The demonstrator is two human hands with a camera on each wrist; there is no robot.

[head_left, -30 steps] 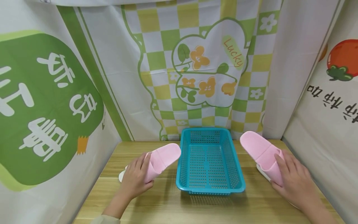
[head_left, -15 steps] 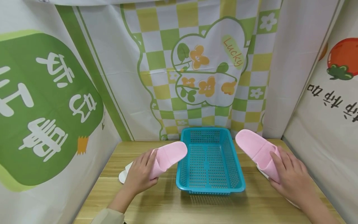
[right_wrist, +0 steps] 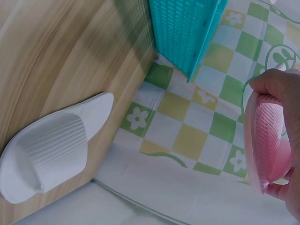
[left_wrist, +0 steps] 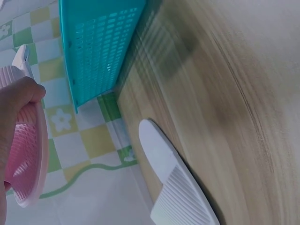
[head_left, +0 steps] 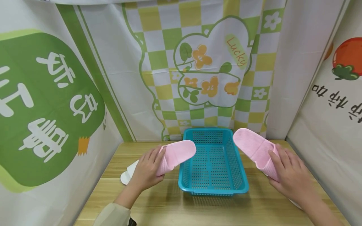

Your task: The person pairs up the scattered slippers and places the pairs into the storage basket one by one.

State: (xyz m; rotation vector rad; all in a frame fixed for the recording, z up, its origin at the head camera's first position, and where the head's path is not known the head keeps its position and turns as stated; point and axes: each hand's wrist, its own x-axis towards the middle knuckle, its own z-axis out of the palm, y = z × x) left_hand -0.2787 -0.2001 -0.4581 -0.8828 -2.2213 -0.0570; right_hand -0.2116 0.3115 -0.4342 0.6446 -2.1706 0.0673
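One pink slipper [head_left: 182, 152] is in the left hand [head_left: 147, 169], whose fingers and thumb curl round its strap end. A second pink slipper [head_left: 251, 145] is in the right hand [head_left: 294, 177], which grips it the same way. Both are held above the wooden table [head_left: 158, 208], one at each side of a teal basket [head_left: 213, 191], with their heel ends pointing inward. In the head view the left one's heel overlaps the basket's left side, while the right one's heel reaches the opposite rim near the far corner (whether either touches the plastic cannot be told).

The basket sits on the table just in front of a green, yellow and white checked cloth [head_left: 158, 59], its perforated floor in view. A white slipper [left_wrist: 183, 192] lies on the table at the left, partly hidden by the left hand from above. Another white slipper [right_wrist: 56, 145] lies at the right, mostly covered in the head view but plain in the right wrist view, ribbed strap facing up. A pale sleeve [head_left: 113, 216] covers the left forearm.
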